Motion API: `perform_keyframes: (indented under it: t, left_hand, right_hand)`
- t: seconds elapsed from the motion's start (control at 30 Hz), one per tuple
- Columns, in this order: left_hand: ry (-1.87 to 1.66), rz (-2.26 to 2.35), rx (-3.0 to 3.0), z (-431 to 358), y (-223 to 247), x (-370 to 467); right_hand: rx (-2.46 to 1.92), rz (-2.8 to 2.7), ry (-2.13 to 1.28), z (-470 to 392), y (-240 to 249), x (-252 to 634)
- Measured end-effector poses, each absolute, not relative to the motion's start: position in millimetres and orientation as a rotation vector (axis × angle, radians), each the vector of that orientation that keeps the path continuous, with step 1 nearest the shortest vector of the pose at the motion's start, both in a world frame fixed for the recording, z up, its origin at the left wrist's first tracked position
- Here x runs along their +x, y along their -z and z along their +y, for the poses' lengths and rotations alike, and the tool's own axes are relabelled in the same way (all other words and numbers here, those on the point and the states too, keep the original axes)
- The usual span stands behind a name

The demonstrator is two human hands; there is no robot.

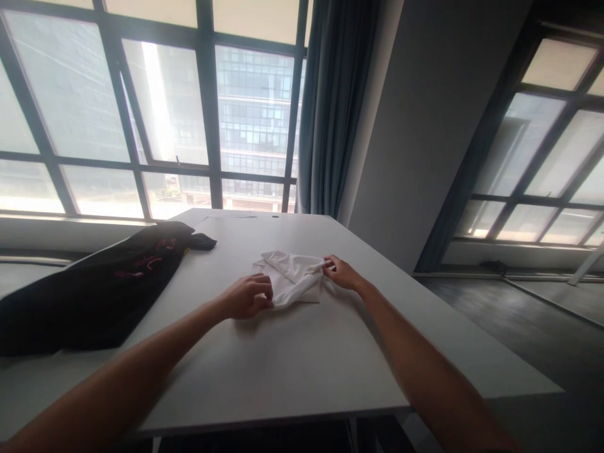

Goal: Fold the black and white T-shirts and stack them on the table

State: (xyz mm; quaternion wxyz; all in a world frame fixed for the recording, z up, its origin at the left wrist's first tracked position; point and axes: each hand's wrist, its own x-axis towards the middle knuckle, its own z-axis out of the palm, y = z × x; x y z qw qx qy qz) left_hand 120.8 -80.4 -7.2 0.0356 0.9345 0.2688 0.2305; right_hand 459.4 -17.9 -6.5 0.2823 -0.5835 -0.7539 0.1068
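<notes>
A white cloth (295, 277), folded and creased, lies on the white table (283, 371) in front of me. My left hand (251, 296) pinches its near left edge, with the fingers curled over the fabric. At the cloth's upper right corner, my right hand (340, 273) grips the fabric between thumb and fingers. Part of the cloth looks slightly raised between the two hands, and its lower right corner rests flat on the tabletop.
A black garment (108, 283) with pink markings is spread over the table's left side. Behind the table are large windows (165, 100) and a blue-grey curtain (328, 107). The table's right edge runs diagonally beside my right forearm.
</notes>
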Motion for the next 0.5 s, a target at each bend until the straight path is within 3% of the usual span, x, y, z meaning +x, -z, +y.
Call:
perform_keyframes:
  t: [0.17, 0.37, 0.43, 0.5]
  left_hand:
    - [-0.535, 1.153, 2.772, -76, 24, 133]
    - [-0.468, 1.454, 2.805, -55, 6, 110]
    - [-0.677, 1.671, 2.816, -48, -6, 94]
    - [-0.981, 1.9, 2.74, -41, -14, 72]
  right_hand:
    - [-1.549, -2.127, -0.075, -18, 17, 438]
    - [-1.562, -2.005, 0.268, -38, -20, 437]
    - [-1.42, -2.125, 0.108, -53, -34, 429]
    - [-1.199, -2.403, -0.347, -70, -42, 415]
